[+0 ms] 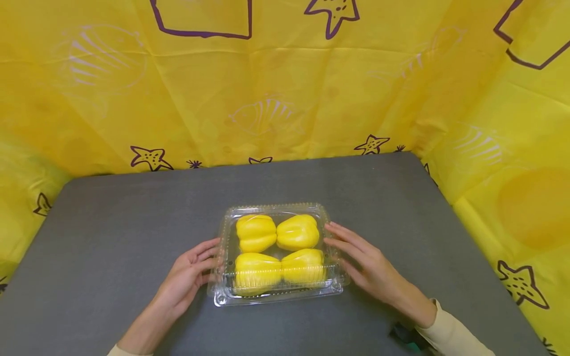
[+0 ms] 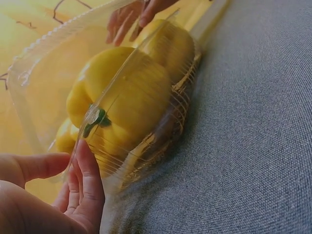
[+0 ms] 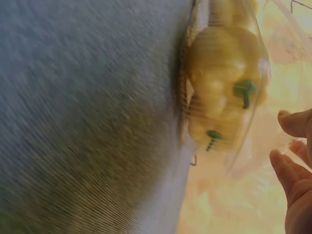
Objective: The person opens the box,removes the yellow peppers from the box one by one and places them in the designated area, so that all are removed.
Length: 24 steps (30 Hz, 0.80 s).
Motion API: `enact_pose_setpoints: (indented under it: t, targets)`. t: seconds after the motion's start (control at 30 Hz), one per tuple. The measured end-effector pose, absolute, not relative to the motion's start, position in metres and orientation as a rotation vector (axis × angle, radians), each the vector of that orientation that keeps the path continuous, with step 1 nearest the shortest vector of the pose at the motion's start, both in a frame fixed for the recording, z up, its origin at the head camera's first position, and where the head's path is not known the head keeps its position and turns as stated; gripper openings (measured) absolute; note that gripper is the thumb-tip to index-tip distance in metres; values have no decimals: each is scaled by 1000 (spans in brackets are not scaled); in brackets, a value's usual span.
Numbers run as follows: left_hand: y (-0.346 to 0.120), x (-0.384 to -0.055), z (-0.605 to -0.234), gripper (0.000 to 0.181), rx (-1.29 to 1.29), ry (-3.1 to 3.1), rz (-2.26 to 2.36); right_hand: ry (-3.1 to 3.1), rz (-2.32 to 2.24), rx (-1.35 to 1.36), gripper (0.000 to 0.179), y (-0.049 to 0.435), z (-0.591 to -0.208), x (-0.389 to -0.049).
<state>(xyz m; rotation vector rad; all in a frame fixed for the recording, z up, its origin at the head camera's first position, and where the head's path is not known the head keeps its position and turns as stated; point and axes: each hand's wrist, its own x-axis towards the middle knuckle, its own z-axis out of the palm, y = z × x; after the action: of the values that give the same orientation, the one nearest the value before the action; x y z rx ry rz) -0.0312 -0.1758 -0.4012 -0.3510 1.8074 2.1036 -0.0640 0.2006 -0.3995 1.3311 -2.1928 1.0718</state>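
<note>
The clear plastic box (image 1: 285,294) of yellow bell peppers (image 1: 297,232) on the grey table (image 1: 133,227) looks light, flexible; left hand (image 1: 184,277) pinches its rim (image 2: 122,75), a sound hold; right hand (image 1: 367,262) alongside, fingers apart, contact unclear.

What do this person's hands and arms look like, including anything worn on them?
The left hand and right hand wear no gloves; no rings show. The right sleeve is plain pale cream; of the matching left sleeve only the edge shows. A dark thing by the right sleeve is too blurred to identify.
</note>
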Motion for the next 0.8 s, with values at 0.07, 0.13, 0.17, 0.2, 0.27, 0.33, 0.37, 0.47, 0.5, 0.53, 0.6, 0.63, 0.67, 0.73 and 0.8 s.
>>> enact_pose_setpoints:
  t: [0.07, 0.13, 0.17, 0.2, 0.27, 0.33, 0.37, 0.47, 0.5, 0.53, 0.6, 0.63, 0.67, 0.73, 0.8]
  targets:
    - [-176, -32, -401, 61, -352, 1813, 2094, -2198, 1060, 1339, 36, 201, -396, -66]
    - [-176, -32, -401, 61, -351, 1818, 2087, -2216, 1051, 1342, 37, 202, -394, -68]
    - [-177, -32, -402, 61, -344, 1821, 2082, -2223, 1052, 1342, 37, 202, -392, -69]
    - [-177, -32, -402, 61, -345, 1823, 2080, -2234, 1047, 1338, 38, 202, -391, -69]
    - [-177, -32, -402, 61, -334, 1822, 2078, -2251, 1041, 1328, 40, 203, -390, -70]
    - [-177, -33, -403, 61, -325, 1820, 2080, -2260, 1037, 1316, 42, 203, -388, -70]
    - [-178, -33, -403, 61, -323, 1817, 2081, -2261, 1038, 1310, 43, 203, -388, -70]
    - [-178, -33, -403, 62, -325, 1803, 2093, -2267, 1074, 1291, 41, 203, -387, -71]
    - [-178, -33, -402, 62, -322, 1794, 2098, -2268, 1096, 1289, 41, 203, -386, -72]
    - [-178, -33, -403, 63, -320, 1785, 2104, -2269, 1114, 1287, 40, 204, -386, -72]
    - [-178, -33, -402, 63, -333, 1766, 2117, -2271, 1152, 1282, 38, 204, -384, -74]
    - [-178, -33, -402, 63, -334, 1759, 2120, -2271, 1168, 1282, 38, 204, -383, -75]
    - [-177, -34, -402, 63, -342, 1753, 2124, -2271, 1179, 1282, 38, 204, -382, -76]
    - [-177, -34, -402, 63, -342, 1751, 2123, -2280, 1189, 1282, 38, 204, -380, -77]
    - [-177, -34, -402, 62, -342, 1757, 2119, -2292, 1199, 1286, 39, 204, -378, -78]
